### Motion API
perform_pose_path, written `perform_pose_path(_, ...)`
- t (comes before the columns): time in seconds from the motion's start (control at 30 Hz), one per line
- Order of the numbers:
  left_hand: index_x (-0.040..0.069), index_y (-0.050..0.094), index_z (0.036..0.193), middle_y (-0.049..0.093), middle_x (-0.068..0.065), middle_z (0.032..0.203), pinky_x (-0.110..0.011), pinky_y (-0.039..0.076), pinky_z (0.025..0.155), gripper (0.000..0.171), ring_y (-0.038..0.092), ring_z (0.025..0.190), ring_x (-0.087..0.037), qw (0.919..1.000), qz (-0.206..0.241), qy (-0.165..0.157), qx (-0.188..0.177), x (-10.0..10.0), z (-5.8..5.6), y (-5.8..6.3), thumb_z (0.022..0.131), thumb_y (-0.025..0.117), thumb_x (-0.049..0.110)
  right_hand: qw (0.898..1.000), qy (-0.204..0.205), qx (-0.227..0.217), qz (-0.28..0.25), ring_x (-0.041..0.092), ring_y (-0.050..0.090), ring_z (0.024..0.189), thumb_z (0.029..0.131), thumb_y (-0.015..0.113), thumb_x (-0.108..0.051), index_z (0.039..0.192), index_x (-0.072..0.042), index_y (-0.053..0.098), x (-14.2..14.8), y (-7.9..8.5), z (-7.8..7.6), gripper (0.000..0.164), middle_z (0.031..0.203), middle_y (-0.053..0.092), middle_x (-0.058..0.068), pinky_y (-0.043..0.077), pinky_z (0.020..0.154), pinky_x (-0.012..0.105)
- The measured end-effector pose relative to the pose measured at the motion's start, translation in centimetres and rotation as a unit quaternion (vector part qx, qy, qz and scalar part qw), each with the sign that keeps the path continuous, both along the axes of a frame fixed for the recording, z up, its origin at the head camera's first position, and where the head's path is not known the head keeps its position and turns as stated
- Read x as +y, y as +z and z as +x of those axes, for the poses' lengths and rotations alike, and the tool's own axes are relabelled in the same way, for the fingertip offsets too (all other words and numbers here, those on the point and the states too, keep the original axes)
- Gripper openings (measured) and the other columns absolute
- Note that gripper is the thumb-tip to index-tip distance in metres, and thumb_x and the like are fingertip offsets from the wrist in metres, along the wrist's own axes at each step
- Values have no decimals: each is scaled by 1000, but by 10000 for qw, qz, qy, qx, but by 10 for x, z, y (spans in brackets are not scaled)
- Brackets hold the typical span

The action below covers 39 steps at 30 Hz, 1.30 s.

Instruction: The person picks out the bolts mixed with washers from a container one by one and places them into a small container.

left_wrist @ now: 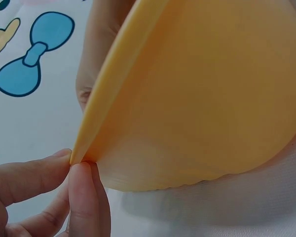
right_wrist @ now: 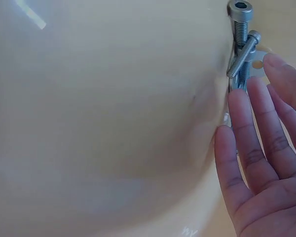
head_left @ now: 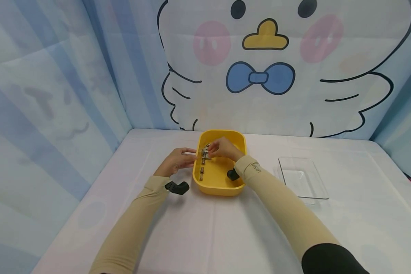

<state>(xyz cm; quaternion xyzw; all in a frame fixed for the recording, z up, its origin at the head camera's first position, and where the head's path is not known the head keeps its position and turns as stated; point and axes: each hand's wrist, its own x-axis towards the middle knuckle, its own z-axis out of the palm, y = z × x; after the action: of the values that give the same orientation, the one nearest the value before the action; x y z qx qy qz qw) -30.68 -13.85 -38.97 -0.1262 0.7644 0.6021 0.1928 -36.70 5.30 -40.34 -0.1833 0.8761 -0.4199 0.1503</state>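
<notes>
A yellow tray (head_left: 219, 191) stands on the table, its near wall filling much of the left wrist view. My left hand (head_left: 178, 161) pinches the rim at the left side between thumb and fingers. Inside the tray is my right hand (head_left: 225, 149), its fingers fairly straight and close to the metal parts along the left wall. Those parts include a large socket-head bolt (right_wrist: 241, 27), a smaller screw (right_wrist: 244, 55) lying across it, and a plate with a hole (right_wrist: 259, 63) by the thumb. Another bolt (head_left: 201, 174) lies nearer the front. My fingers partly hide the pile.
A clear rectangular plastic box (head_left: 299, 179) sits right of the tray, beyond my right forearm. The white-covered table (head_left: 205, 236) meets a printed curtain (head_left: 257, 110) at the back. Another curtain (head_left: 54, 114) hangs along the left.
</notes>
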Motion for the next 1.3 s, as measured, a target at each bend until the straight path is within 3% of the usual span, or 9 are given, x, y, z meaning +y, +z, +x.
perform_pose_path(0.4,8,51,131,59,-16,126,-29,52,91,45,65,99,-18,9999,-34,-76,107,1,3,3,89,64,12,9996,194,-99,192,15,64,81,81,71,-3,98,0,70,-2,-5,-5,17,95,72,14,54,87,27)
perform_pose_path(1.3,10,52,131,60,-15,125,-27,53,88,44,65,90,-15,10000,-91,-18,-20,0,0,1,89,65,13,9953,403,275,834,13,54,72,77,75,-3,85,-2,72,-11,-5,-3,9,81,68,8,47,67,17)
